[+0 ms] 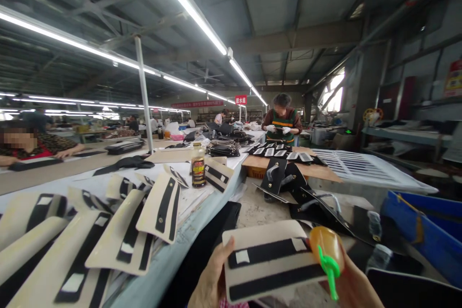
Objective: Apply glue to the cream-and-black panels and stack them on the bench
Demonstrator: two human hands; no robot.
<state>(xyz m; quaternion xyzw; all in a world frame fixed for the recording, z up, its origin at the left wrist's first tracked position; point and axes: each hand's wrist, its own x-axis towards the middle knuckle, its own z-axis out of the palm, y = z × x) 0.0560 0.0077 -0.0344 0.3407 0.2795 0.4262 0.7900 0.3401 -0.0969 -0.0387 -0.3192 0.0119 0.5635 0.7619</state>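
Note:
My left hand (211, 276) grips the left edge of a beige panel (274, 268), its thumb on the front face. Two black strips run lengthwise across this panel, with a small white patch (242, 256) at one end of the upper strip and a beige patch near the other. In my right hand (355, 279) is an amber squeeze bottle (325, 239) with a bright green spout (329, 269) pointing down, in front of the panel's right end. The bottle hides part of that hand's fingers. Several similar beige panels (159, 202) lean in overlapping rows on the table at left.
A labelled glass jar (198, 166) stands on the white-covered table (187, 211). Black pieces with clear-wrapped parts (277, 175) lie ahead at right, beside a blue bin (415, 231). A gloved co-worker (281, 122) stands beyond; another person (39, 147) works at far left.

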